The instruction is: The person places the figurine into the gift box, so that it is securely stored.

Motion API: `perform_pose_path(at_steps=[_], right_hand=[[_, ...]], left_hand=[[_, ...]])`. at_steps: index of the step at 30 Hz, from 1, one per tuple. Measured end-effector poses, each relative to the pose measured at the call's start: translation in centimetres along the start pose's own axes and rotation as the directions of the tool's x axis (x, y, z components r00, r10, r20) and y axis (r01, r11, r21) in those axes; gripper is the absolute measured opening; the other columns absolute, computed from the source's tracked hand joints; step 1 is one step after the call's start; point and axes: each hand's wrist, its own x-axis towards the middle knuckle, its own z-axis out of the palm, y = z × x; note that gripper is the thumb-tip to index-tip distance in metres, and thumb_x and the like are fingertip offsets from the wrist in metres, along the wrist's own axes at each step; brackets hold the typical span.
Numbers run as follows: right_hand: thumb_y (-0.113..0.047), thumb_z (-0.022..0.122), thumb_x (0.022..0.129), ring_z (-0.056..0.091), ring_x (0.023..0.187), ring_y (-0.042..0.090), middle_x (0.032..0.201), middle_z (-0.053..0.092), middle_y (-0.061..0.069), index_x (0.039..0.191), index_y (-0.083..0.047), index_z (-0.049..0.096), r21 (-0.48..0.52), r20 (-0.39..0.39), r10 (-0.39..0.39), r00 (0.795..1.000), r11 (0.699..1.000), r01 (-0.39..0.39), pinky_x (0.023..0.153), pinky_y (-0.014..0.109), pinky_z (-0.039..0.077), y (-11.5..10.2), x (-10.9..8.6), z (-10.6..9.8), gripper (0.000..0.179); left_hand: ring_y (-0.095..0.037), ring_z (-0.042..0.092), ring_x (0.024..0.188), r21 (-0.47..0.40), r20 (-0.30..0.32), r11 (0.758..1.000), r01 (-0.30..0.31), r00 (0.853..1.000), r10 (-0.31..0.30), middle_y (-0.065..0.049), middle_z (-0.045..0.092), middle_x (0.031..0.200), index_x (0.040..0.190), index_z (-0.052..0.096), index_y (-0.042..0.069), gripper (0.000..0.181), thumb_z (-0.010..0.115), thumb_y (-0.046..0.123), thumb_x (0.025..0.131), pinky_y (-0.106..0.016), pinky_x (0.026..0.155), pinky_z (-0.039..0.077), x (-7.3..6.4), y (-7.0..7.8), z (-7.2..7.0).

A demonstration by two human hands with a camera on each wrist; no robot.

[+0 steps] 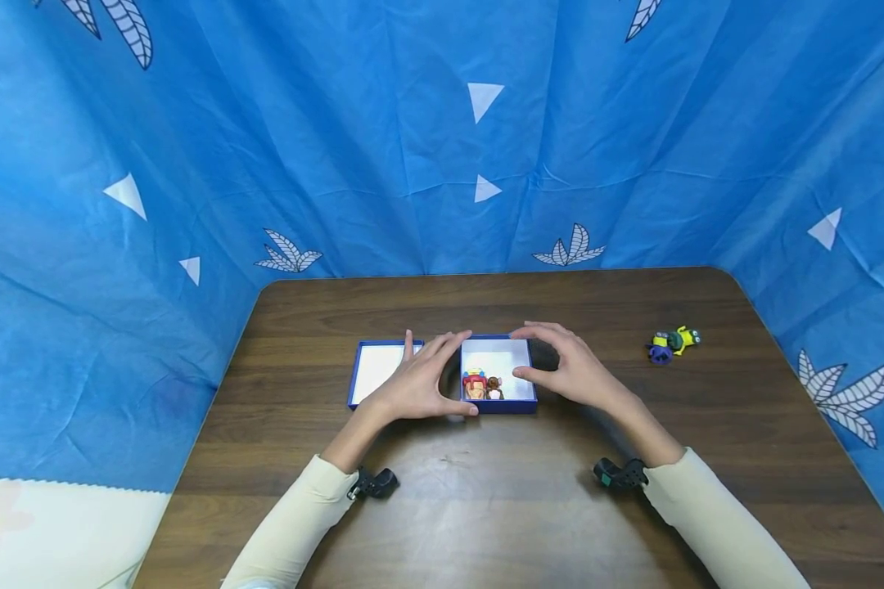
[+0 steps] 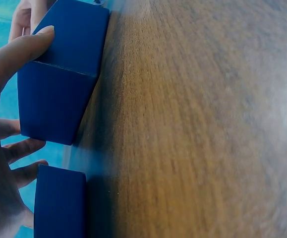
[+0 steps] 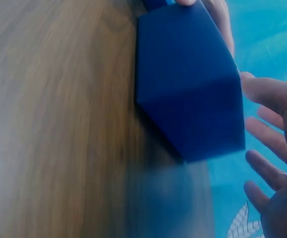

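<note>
A blue box (image 1: 499, 406) with a white inside lies uncovered at the middle of the table. Two small toy figures stand in its near left part: a red and yellow one (image 1: 475, 388) and a brown one (image 1: 494, 389). My left hand (image 1: 418, 386) grips the box from the left, thumb on the front wall and fingers around the back corner, as the left wrist view shows. On the right, my right hand (image 1: 576, 370) has its fingers spread, with the thumb tip (image 3: 252, 87) at the rim of the right wall.
Left of the box lies a shallow blue lid (image 1: 374, 372), white side up, partly under my left hand. Two more toy figures lie at the back right, one purple and yellow (image 1: 660, 350), one green and yellow (image 1: 683, 339). A blue curtain (image 1: 442, 221) hangs behind the wooden table (image 1: 471, 491).
</note>
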Motion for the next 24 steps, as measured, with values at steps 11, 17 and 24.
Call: perform_pose_path(at_steps=[11,17,24], right_hand=[[-0.03,0.087,0.094,0.053,0.147,0.038,0.15,0.065,0.01,0.148,-0.018,0.061,0.018,-0.088,0.051,0.995,0.999,-0.049,0.119,0.072,0.04,2.3,-2.3,-3.4,0.061],[-0.028,0.086,0.095,0.055,0.144,0.039,0.149,0.066,0.01,0.148,-0.018,0.061,0.008,-0.121,0.092,0.988,0.996,-0.091,0.117,0.074,0.04,3.8,-3.6,-4.9,0.059],[-0.024,0.085,0.095,0.057,0.139,0.04,0.146,0.067,0.014,0.147,-0.014,0.061,0.003,-0.159,0.114,0.981,0.993,-0.115,0.115,0.071,0.041,5.4,-5.2,-6.6,0.058]], left_hand=[[-0.034,0.037,0.163,0.002,-0.005,1.0,-0.01,1.0,0.01,-0.008,0.039,0.174,0.174,0.019,0.03,0.125,0.084,0.075,0.077,-0.082,0.128,-0.003,0.0,0.1,-0.1],[-0.033,0.037,0.163,0.006,-0.001,1.0,-0.008,1.0,0.008,-0.006,0.038,0.174,0.174,0.019,0.029,0.125,0.084,0.076,0.078,-0.082,0.128,-0.003,0.0,0.2,-0.2],[-0.033,0.037,0.163,0.001,-0.002,1.0,-0.005,1.0,0.005,-0.006,0.039,0.174,0.174,0.018,0.032,0.124,0.084,0.075,0.078,-0.082,0.129,-0.003,-0.1,0.3,-0.2]])
